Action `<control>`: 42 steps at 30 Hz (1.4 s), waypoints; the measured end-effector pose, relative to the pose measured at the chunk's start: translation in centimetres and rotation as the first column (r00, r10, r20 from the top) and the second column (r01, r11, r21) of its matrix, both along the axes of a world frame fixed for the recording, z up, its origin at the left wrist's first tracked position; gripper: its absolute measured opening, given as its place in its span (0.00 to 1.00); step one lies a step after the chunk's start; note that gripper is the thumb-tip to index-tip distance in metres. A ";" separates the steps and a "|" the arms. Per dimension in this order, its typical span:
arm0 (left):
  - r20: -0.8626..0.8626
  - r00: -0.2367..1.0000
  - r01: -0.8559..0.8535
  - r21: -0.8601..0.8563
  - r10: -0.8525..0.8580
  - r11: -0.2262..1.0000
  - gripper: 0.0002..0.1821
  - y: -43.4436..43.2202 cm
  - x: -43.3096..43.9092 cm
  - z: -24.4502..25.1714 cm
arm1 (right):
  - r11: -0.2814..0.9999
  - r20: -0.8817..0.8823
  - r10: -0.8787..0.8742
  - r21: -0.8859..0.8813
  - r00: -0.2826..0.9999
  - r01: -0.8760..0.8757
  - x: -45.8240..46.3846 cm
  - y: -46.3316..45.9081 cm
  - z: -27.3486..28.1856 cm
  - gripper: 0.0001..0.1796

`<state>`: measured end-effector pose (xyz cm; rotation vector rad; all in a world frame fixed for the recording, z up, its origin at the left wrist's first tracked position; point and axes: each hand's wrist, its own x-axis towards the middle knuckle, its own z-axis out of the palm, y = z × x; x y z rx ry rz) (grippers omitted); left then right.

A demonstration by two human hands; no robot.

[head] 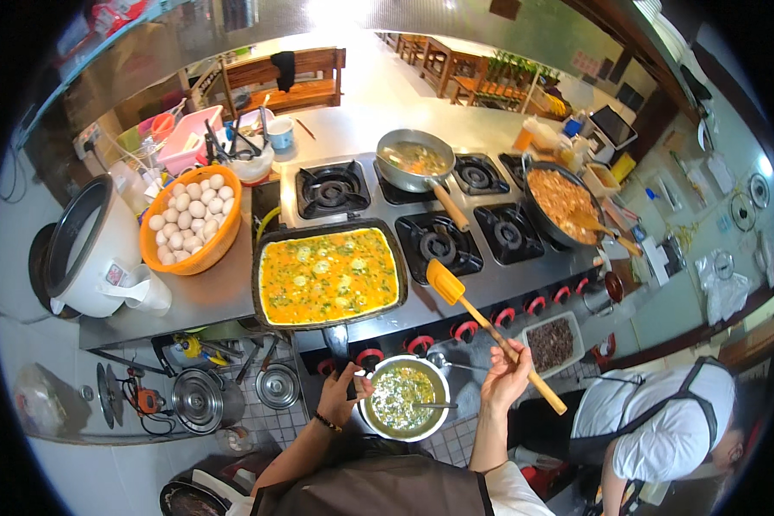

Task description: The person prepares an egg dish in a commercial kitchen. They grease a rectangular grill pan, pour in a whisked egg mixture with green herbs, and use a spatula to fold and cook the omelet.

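My left hand point(341, 393) is closed on the dark handle of a rectangular frying pan point(401, 258) at the stove's left. Yellow egg mixture with green and orange bits point(329, 277) fills that pan. In my right hand point(507, 377) is a spatula with a yellow-orange head and a wooden handle point(446, 281); its head is raised over the stove front, to the right of the pan. A metal bowl point(447, 393) of egg mixture with chopped greens stands between my hands, with a utensil handle point(435, 406) across its right rim.
An orange basket point(226, 242) of eggs and a white rice cooker point(97, 258) stand left. A saucepan of soup point(451, 147) and a wok of reddish food point(529, 213) sit on the stove. A tub of dark food point(551, 345) lies right. Another person point(658, 413) bends at lower right.
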<state>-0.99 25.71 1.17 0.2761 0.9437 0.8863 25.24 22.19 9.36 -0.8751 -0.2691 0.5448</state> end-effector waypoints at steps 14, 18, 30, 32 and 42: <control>-0.010 0.995 0.096 0.102 -0.095 0.990 0.14 -0.8 -0.3 0.1 | 0.996 0.372 -0.068 -0.029 0.926 0.085 3.4 -6.9 4.7 0.23; -0.012 0.995 0.097 0.112 -0.096 0.989 0.15 -0.7 0.0 0.1 | 0.886 0.381 0.306 -0.450 0.872 -0.114 3.0 -7.1 2.5 0.16; -0.045 0.988 0.154 0.127 -0.150 0.980 0.15 -0.8 -0.5 0.4 | 0.156 0.260 0.815 -0.959 0.519 0.235 1.7 -4.1 -12.8 0.17; -0.039 0.987 0.159 0.130 -0.155 0.979 0.15 -0.7 -0.5 0.3 | 0.162 0.280 0.815 -0.951 0.507 0.264 2.7 -4.1 -13.0 0.17; -0.101 0.976 0.206 0.140 -0.193 0.968 0.14 -0.5 -0.2 1.1 | 0.112 0.383 0.742 -0.880 0.550 0.462 7.9 -4.8 -12.4 0.18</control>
